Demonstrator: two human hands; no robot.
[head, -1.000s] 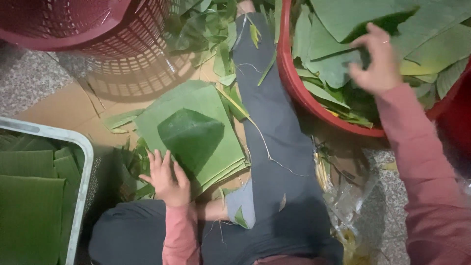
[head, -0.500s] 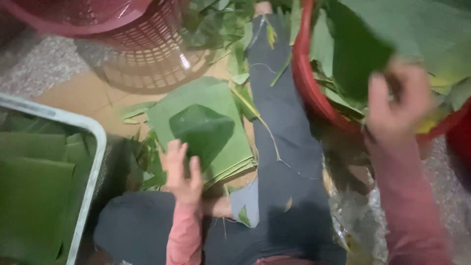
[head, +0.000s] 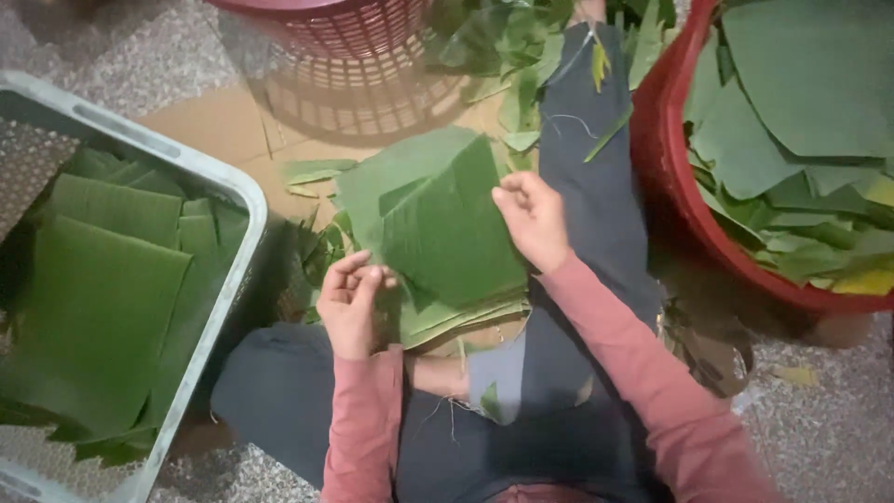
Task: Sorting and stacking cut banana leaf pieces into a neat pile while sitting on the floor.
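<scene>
Grey crate (head: 237, 200), red tub (head: 666, 177), basket (head: 354, 37)

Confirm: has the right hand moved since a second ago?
Yes. The right hand left the red tub and now rests on the leaf stack between the legs.

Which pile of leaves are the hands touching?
The flat stack on the cardboard between the legs. The grey crate's and red tub's leaves lie untouched.

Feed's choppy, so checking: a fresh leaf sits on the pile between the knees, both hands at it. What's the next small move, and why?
Probably press and square the top leaf onto the stack. It lies skewed across the leaves beneath, the right hand rests on its right edge, and the left hand sits curled at the stack's left edge.
</scene>
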